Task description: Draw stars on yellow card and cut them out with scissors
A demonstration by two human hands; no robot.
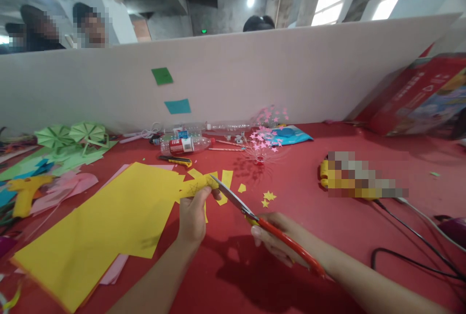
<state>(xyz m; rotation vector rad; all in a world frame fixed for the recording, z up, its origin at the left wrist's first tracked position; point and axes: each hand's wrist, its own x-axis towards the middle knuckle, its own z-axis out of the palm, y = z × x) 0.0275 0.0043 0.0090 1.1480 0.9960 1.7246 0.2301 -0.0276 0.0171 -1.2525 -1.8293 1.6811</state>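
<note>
Between the thumb and fingers of my left hand (193, 218) is a yellow paper strip (194, 186) with star outlines drawn on it. My right hand (278, 239) grips red-handled scissors (287, 242), whose blade tips reach the strip's right end. Whether the blades are cutting into it cannot be made out. Small cut yellow stars (268, 196) lie on the red table beyond the scissors. Yellow paper scraps (226, 180) are scattered behind my left hand, and large yellow sheets (120, 212) are spread to its left.
Plastic bottles (184, 145), a utility knife (176, 160) and a pink-star ornament (262, 144) stand or lie toward the white partition (225, 76). A yellow glue gun (27, 192) is at the left. On the right are a yellow power strip (324, 173) with cables and a red box (418, 93).
</note>
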